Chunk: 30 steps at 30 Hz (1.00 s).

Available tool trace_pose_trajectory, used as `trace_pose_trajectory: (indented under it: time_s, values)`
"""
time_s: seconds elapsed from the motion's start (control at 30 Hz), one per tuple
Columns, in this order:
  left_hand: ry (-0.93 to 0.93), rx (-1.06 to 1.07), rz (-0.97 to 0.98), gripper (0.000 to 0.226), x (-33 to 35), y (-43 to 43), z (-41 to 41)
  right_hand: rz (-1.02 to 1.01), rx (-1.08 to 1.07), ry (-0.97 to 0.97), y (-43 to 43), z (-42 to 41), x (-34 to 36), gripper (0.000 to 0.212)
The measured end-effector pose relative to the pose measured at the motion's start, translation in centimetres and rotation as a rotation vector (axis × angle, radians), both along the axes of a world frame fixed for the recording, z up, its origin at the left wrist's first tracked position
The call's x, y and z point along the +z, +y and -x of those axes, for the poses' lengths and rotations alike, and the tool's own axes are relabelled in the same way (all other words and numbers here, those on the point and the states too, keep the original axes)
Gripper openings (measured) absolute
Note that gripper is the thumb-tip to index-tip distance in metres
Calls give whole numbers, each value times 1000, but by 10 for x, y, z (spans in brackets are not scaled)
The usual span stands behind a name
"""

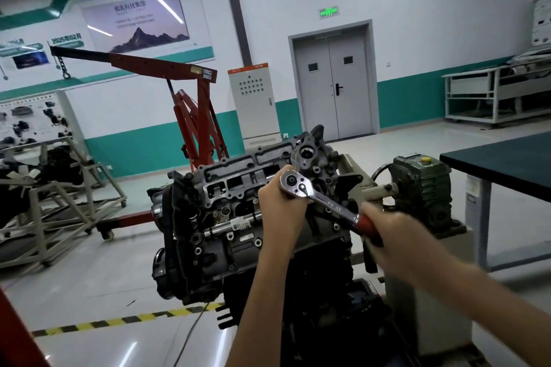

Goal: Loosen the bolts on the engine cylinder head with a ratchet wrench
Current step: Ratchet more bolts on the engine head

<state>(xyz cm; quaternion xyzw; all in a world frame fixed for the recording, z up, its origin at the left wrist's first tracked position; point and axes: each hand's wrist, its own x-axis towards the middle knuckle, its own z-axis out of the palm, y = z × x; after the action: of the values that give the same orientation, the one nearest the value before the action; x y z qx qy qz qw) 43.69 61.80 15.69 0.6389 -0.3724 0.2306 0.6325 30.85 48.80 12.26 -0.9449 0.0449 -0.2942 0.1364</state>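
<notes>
My right hand (387, 228) is gripping the red handle of the ratchet wrench (328, 201), fingers curled fully round it; the hand is blurring in the frame. My left hand (278, 207) is clasping the wrench just beneath its round chrome head, fingers wrapped tight; whatever the head is seated on is hiding under my palm. The wrench is sitting over the right end of the engine cylinder head (238, 177), handle slanting down toward my right. A green gearbox (423, 185) is standing to the right beside a dark-topped table (507, 164). A red engine hoist (193, 119) and grey double doors (334, 89) are standing farther back.
</notes>
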Motion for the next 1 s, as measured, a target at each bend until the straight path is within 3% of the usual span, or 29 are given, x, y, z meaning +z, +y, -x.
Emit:
trace_pose_trajectory:
  time_s: [0.13, 0.27, 0.33, 0.43, 0.53, 0.63, 0.73, 0.83, 0.93, 1.0]
  values:
    - [43, -34, 104, 36, -5, -11, 4, -458, 18, -119, 73, -2, -44, 35]
    - [75, -111, 106, 50, -5, -11, 0, -577, 52, -100, 99, -8, -52, 29]
    - [119, -116, 69, 51, -3, -9, -4, -490, 42, -71, 77, -2, -45, 33]
    - [38, -59, -42, 32, 0, -4, -4, -188, 42, -1, 24, 8, -20, 31]
    - [-30, -72, -88, 49, 5, 0, -2, 166, 0, 9, -25, 5, 26, 29]
    - [-37, -80, -88, 50, 6, 1, -3, 309, -9, -24, -42, -3, 54, 24]
    - [-33, -60, -32, 47, 0, 4, -4, 157, 9, 0, -25, -3, 28, 22]
    - [-47, -2, 67, 40, -6, 0, 1, -191, 40, -5, 25, 1, -19, 36]
    - [46, -48, 161, 39, -6, -11, 7, -474, 6, -89, 81, -6, -46, 39]
    - [162, -157, 223, 46, -2, -12, 4, -540, 26, -83, 103, -12, -52, 36]
